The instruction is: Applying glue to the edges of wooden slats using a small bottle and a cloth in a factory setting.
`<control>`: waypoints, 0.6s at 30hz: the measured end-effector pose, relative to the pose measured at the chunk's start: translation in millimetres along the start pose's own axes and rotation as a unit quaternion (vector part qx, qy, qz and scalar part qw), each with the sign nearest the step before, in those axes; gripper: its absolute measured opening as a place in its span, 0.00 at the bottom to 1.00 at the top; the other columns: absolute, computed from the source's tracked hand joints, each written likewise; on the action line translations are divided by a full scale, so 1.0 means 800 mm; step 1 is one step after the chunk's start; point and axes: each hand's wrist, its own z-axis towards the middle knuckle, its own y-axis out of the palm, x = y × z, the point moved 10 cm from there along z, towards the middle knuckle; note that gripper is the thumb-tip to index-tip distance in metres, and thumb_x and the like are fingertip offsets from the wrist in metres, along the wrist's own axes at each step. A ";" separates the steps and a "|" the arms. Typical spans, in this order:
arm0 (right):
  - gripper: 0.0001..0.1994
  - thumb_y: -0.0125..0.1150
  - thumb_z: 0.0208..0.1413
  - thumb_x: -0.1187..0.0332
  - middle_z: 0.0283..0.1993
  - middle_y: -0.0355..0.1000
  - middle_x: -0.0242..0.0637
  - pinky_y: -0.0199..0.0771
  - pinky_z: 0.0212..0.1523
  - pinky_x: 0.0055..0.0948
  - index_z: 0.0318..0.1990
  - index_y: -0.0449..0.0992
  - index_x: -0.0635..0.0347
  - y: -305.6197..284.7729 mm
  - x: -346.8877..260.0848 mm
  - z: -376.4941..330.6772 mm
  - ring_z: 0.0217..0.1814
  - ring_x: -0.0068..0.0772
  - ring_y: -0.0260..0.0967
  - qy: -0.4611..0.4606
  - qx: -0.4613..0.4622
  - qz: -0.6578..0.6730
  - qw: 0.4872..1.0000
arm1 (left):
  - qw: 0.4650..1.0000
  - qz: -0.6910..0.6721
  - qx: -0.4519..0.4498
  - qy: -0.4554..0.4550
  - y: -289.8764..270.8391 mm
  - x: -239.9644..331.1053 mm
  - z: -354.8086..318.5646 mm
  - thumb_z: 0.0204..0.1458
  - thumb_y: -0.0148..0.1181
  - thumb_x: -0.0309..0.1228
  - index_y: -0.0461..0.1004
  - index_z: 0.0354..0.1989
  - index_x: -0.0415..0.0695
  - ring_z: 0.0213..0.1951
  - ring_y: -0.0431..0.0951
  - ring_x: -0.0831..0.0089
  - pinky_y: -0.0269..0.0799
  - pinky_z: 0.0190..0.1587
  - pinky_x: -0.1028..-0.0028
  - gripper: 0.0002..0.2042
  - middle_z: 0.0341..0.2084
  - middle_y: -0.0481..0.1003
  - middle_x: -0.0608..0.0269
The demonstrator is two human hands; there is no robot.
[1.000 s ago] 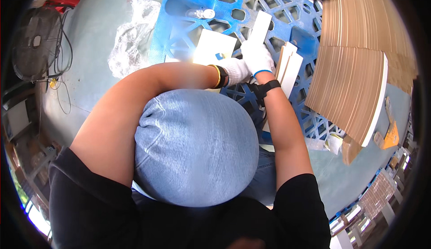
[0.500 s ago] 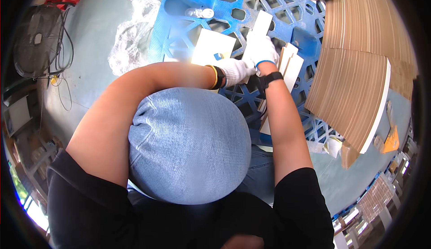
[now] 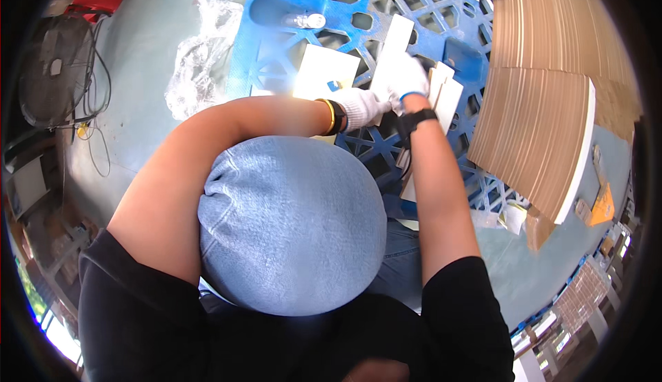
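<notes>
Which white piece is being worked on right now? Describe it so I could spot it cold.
Start at the blue lattice pallet lying on the floor. Near its middle, both gloved hands meet: left hand, right hand. They grip a long narrow white strip that slants up and away from them. It is slimmer than the wide white sheet lying to its left.

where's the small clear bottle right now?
Head view, upper centre-left: the small clear bottle lies on its side in a recessed pocket of the blue plastic pallet, beyond the flat white box and left of both gloved hands.
</notes>
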 end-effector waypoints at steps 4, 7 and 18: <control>0.23 0.55 0.61 0.49 0.58 0.77 0.53 0.76 0.58 0.51 0.53 0.80 0.55 0.028 0.034 -0.072 0.58 0.60 0.76 0.136 -0.091 0.170 0.972 | 0.999 0.035 0.007 0.020 0.004 0.003 0.000 0.58 0.58 0.32 0.77 0.50 0.49 0.40 0.85 0.51 0.82 0.42 0.57 0.12 0.37 0.82 0.52; 0.21 0.58 0.60 0.50 0.52 0.79 0.53 0.75 0.57 0.50 0.53 0.80 0.53 0.018 0.032 -0.121 0.54 0.60 0.76 0.095 -0.054 0.252 0.961 | 0.999 0.039 0.017 0.015 -0.001 0.007 -0.006 0.57 0.59 0.34 0.78 0.45 0.45 0.41 0.84 0.47 0.81 0.43 0.54 0.11 0.37 0.82 0.46; 0.29 0.60 0.60 0.48 0.59 0.72 0.57 0.68 0.66 0.47 0.64 0.73 0.54 0.025 -0.041 -0.298 0.67 0.60 0.67 0.178 -0.088 0.108 0.974 | 0.999 -0.021 0.033 -0.017 -0.011 0.008 -0.004 0.53 0.64 0.41 0.77 0.52 0.48 0.41 0.83 0.43 0.80 0.43 0.52 0.19 0.36 0.81 0.41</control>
